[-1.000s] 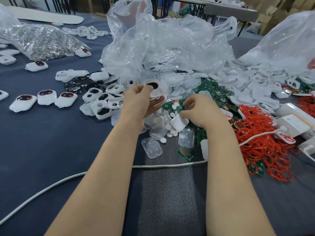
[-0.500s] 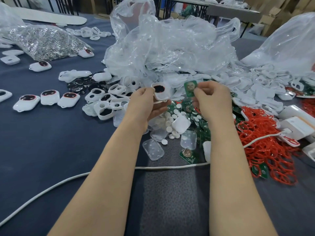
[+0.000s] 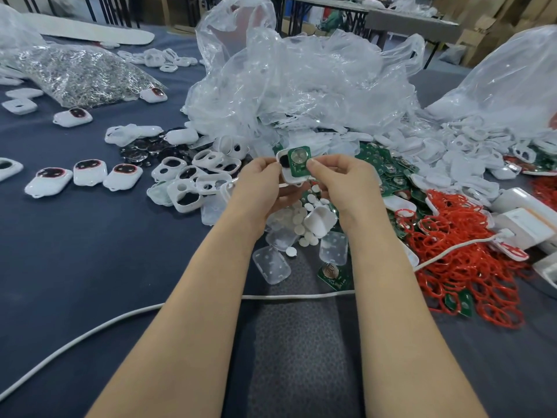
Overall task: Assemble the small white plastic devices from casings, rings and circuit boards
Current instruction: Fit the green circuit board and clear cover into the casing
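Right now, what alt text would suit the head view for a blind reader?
The left hand holds a white casing while the right hand pinches a green circuit board over it. On the blue table lie loose casings, red rings and clear plastic bags.

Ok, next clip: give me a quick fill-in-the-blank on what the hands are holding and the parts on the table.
1. The right hand pinches a ____ circuit board.
2. The white casing behind that board is held in the ____ hand.
3. The heap of loose rings on the person's right is ____ in colour.
Missing words: green; left; red.
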{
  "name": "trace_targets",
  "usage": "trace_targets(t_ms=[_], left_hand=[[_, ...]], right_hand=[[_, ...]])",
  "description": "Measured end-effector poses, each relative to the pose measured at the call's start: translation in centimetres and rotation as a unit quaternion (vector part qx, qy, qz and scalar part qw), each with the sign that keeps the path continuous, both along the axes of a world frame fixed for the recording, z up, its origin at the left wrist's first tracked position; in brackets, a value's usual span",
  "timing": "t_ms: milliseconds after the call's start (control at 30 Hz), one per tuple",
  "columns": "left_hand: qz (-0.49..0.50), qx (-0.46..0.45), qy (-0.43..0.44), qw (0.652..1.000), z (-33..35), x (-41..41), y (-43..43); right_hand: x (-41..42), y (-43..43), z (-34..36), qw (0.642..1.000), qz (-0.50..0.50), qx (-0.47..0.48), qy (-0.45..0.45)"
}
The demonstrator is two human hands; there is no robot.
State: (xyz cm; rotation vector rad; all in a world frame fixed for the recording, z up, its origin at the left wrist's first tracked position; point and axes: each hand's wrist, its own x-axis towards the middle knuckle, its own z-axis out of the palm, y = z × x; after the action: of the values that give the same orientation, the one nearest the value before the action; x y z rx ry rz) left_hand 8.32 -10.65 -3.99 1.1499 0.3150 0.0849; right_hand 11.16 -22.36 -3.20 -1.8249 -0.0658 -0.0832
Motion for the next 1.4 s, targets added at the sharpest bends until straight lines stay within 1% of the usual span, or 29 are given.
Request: trace_targets(t_ms=[100, 233, 267, 300, 367, 400, 433, 467, 500, 533, 567, 600, 633, 700, 800, 833, 867, 900, 933, 967, 1000, 1067, 1167, 1200, 1233, 1300, 1400], left_hand=[[-0.002, 0.015, 0.002, 1.000, -0.1, 0.0, 0.0], [-0.001, 0.005, 0.001, 1.000, 0.0, -0.1, 0.0], [0.000, 0.003, 0.003, 1.000, 0.0, -0.1, 0.0], [0.003, 0.004, 0.005, 1.000, 0.0, -0.1, 0.0], [0.007, 0.006, 0.008, 1.000, 0.0, -0.1, 0.0], [0.008, 0.005, 0.008, 1.000, 0.0, -0.1, 0.1], [0.009, 0.005, 0.008, 1.000, 0.0, -0.1, 0.1], [0.011, 0.005, 0.008, 1.000, 0.0, -0.1, 0.1], [0.015, 0.002, 0.009, 1.000, 0.0, -0.1, 0.2], [0.020, -0.003, 0.011, 1.000, 0.0, -0.1, 0.2], [0.027, -0.011, 0.014, 0.999, 0.1, 0.0, 0.3], [0.034, -0.018, 0.017, 0.999, 0.1, 0.1, 0.4], [0.042, -0.023, 0.020, 0.999, 0.2, 0.1, 0.4], [0.057, -0.033, 0.018, 0.998, 0.2, 0.1, 0.6], [0.070, -0.025, 0.002, 0.997, 0.2, -0.1, 0.8], [0.075, -0.018, 0.001, 0.997, 0.2, -0.2, 0.8], [0.081, -0.013, 0.001, 0.997, 0.3, -0.2, 1.0], [0.091, -0.008, 0.001, 0.996, 0.3, -0.2, 1.1], [0.103, -0.006, 0.000, 0.995, 0.4, -0.2, 1.4], [0.116, -0.006, -0.005, 0.993, 0.5, -0.2, 1.7], [0.130, -0.007, -0.010, 0.991, 0.6, -0.2, 2.0], [0.156, -0.006, -0.021, 0.988, 0.8, -0.3, 2.6], [0.172, 0.002, -0.035, 0.984, 0.9, -0.3, 2.8], [0.172, 0.004, -0.036, 0.984, 0.9, -0.3, 2.8], [0.172, 0.004, -0.036, 0.985, 0.9, -0.4, 2.8], [0.168, 0.007, -0.032, 0.985, 0.8, -0.4, 2.7], [0.162, 0.010, -0.029, 0.986, 0.6, -0.5, 2.5]], right_hand=[[-0.1, 0.2, 0.0, 1.000, 0.005, -0.002, 0.001], [0.1, 0.0, -0.1, 1.000, 0.002, 0.003, -0.001], [0.2, -0.1, 0.0, 1.000, -0.004, 0.029, 0.000], [0.2, -0.3, 0.1, 0.997, -0.009, 0.074, 0.007], [0.2, -0.5, 0.5, 0.983, -0.010, 0.181, 0.033], [0.1, -0.6, 0.6, 0.974, -0.009, 0.221, 0.044], [0.1, -0.7, 0.7, 0.969, -0.014, 0.243, 0.048], [0.1, -0.9, 0.7, 0.969, -0.026, 0.243, 0.046], [0.2, -1.2, 0.6, 0.976, -0.049, 0.208, 0.033], [0.4, -1.6, 0.5, 0.988, -0.077, 0.134, 0.009], [0.6, -2.1, 0.3, 0.994, -0.105, 0.036, -0.021], [0.9, -2.7, 0.0, 0.989, -0.128, -0.060, -0.050], [1.0, -3.2, -0.2, 0.979, -0.140, -0.133, -0.071], [1.3, -3.7, -0.5, 0.961, -0.145, -0.222, -0.075], [1.0, -3.4, -0.3, 0.931, -0.164, -0.317, -0.076], [0.8, -3.2, 0.0, 0.928, -0.152, -0.327, -0.094], [0.5, -2.9, 0.4, 0.934, -0.118, -0.317, -0.112], [0.1, -2.5, 0.8, 0.947, -0.059, -0.294, -0.114], [-0.4, -2.0, 1.2, 0.955, 0.020, -0.280, -0.098], [-0.9, -1.4, 1.4, 0.949, 0.100, -0.290, -0.074], [-1.4, -0.8, 1.5, 0.935, 0.164, -0.311, -0.053], [-2.0, 0.5, 1.3, 0.903, 0.231, -0.359, -0.034], [-2.1, 1.9, 0.4, 0.856, 0.242, -0.455, -0.040], [-2.0, 2.2, 0.2, 0.849, 0.235, -0.472, -0.044], [-2.0, 2.4, 0.1, 0.849, 0.226, -0.476, -0.050], [-2.1, 2.5, 0.0, 0.866, 0.203, -0.453, -0.063], [-2.1, 2.0, 0.3, 0.906, 0.173, -0.379, -0.072]])
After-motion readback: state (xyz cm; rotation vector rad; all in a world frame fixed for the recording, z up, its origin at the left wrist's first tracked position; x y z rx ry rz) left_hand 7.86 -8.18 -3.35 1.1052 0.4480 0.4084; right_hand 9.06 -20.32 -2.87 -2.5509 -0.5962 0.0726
